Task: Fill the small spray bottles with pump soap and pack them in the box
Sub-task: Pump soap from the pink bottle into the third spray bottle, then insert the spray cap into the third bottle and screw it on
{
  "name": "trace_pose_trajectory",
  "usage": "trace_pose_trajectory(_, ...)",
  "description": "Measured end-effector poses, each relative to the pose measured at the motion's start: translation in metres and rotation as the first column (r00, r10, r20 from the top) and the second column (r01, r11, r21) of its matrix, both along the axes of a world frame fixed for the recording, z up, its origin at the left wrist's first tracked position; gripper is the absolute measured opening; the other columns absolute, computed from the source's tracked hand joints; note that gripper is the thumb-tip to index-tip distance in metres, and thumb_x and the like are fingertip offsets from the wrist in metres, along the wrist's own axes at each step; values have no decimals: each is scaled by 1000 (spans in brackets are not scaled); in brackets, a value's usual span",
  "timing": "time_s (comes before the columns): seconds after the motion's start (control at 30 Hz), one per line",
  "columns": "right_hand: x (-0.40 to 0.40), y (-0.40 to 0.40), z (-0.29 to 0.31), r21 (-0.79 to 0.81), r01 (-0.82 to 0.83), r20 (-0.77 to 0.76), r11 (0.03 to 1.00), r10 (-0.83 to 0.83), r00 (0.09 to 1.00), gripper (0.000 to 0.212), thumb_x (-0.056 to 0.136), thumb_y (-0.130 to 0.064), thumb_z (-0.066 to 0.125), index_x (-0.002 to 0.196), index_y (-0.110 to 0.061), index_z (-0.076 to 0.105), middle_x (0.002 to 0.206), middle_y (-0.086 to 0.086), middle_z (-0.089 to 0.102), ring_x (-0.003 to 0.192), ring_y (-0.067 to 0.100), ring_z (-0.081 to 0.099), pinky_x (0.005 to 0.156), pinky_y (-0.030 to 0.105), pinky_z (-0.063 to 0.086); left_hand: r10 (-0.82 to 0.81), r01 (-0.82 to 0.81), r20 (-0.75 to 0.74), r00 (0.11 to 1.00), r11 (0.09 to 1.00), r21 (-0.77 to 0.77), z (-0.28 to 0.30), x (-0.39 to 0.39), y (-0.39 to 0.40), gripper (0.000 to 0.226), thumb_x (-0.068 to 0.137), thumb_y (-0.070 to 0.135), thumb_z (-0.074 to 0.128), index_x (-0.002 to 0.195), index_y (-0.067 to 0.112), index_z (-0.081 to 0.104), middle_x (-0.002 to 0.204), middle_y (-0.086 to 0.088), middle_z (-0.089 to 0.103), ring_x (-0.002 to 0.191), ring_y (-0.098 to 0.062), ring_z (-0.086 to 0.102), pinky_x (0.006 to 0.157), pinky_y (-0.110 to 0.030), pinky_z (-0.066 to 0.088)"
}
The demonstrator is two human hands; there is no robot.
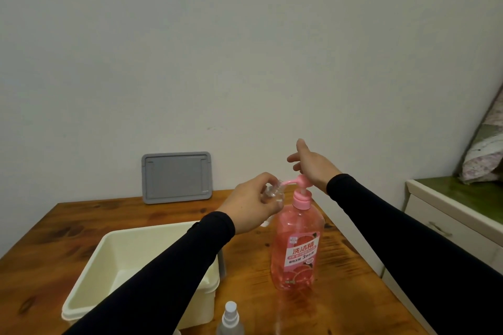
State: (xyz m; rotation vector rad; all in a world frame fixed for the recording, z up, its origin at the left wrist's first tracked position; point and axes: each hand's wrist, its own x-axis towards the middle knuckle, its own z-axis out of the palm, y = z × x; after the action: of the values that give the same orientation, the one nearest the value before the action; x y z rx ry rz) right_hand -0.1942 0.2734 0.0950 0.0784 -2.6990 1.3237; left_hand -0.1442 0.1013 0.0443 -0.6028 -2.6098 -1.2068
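Note:
A tall pink pump soap bottle (297, 247) stands upright on the wooden table (81, 225). My left hand (250, 204) grips a small clear spray bottle (84, 191) tilted with its mouth at the pump's spout. Straight fingers spread, my right hand (313, 164) presses its heel on the pump head (302, 181). A cream box (114, 258) sits open under my left forearm. Another small spray bottle (230, 319) with its sprayer on stands at the front edge.
The grey box lid (176, 176) leans against the wall at the back of the table. A white cabinet with a green top (460, 204) stands to the right, with patterned fabric (484, 155) on it. A white cap-like piece (265, 223) lies beyond my left hand.

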Motion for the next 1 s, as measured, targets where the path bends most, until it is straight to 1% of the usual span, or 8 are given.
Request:
trace_pose_trajectory(0.17, 2, 1, 2, -15, -30, 15, 999, 30, 999, 72, 94, -60, 7, 116, -18, 61, 119, 11, 57, 108, 23, 51, 100, 40, 37, 15, -15, 14, 1000, 1000, 4, -3, 0, -2, 38, 85, 38, 66, 116, 36, 46, 112, 8, 58, 88, -6, 58, 67, -19, 49)
trace_pose_trajectory(0.3, 6, 3, 6, -38, -60, 0, 997, 60, 998, 71, 94, -61, 8, 119, -20, 60, 124, 10, 57, 107, 19, 51, 87, 32, 35, 23, -24, 17, 1000, 999, 28, -3, 0, -6, 37, 85, 39, 65, 116, 37, 45, 110, 10, 57, 88, -6, 58, 66, -18, 49)
trace_pose_trajectory(0.37, 9, 3, 7, -41, -77, -20, 996, 76, 997, 70, 94, -61, 9, 120, -20, 59, 126, 10, 56, 109, 19, 51, 85, 30, 34, 24, -25, 24, 999, 999, 44, -2, 1, -9, 36, 85, 40, 65, 114, 39, 44, 108, 10, 57, 87, -5, 58, 66, -19, 50)
trace_pose_trajectory(0.63, 27, -2, 24, -28, -101, -99, 994, 98, 990, 70, 95, -60, 8, 122, -20, 60, 129, 8, 55, 119, 22, 48, 98, 35, 32, 43, -42, -4, 999, 994, 106, 10, 20, -31, 31, 86, 38, 64, 110, 40, 44, 104, 10, 57, 85, -4, 59, 67, -20, 49)
trace_pose_trajectory(0.7, 36, -6, 29, -38, -113, -123, 993, 108, 986, 70, 94, -60, 9, 123, -20, 59, 130, 7, 55, 120, 22, 48, 105, 40, 32, 52, -50, -12, 999, 991, 121, 15, 30, -40, 30, 86, 37, 63, 109, 38, 46, 103, 11, 57, 85, -4, 59, 67, -19, 49)
trace_pose_trajectory(0.77, 45, -10, 33, -55, -136, -156, 989, 126, 980, 71, 94, -61, 10, 123, -20, 59, 131, 6, 55, 122, 21, 47, 108, 45, 31, 71, -67, -29, 997, 990, 125, 20, 40, -49, 29, 85, 37, 63, 109, 36, 47, 102, 11, 57, 85, -3, 59, 68, -20, 48)
trace_pose_trajectory(0.9, 63, -21, 41, -72, -188, -219, 980, 168, 961, 69, 93, -63, 11, 123, -22, 58, 131, 4, 55, 122, 19, 48, 107, 45, 32, 110, -103, -39, 993, 983, 151, 27, 63, -66, 28, 86, 37, 63, 110, 35, 48, 101, 15, 56, 84, -1, 59, 61, -15, 48)
trace_pose_trajectory(1.0, 82, -36, 38, -114, -256, -207, 960, 229, 951, 65, 92, -65, 14, 119, -27, 59, 130, 1, 56, 120, 15, 48, 98, 41, 40, 134, -126, -33, 990, 976, 180, 28, 85, -83, 29, 86, 36, 63, 111, 33, 49, 104, 13, 58, 87, -3, 60, 64, -19, 47)
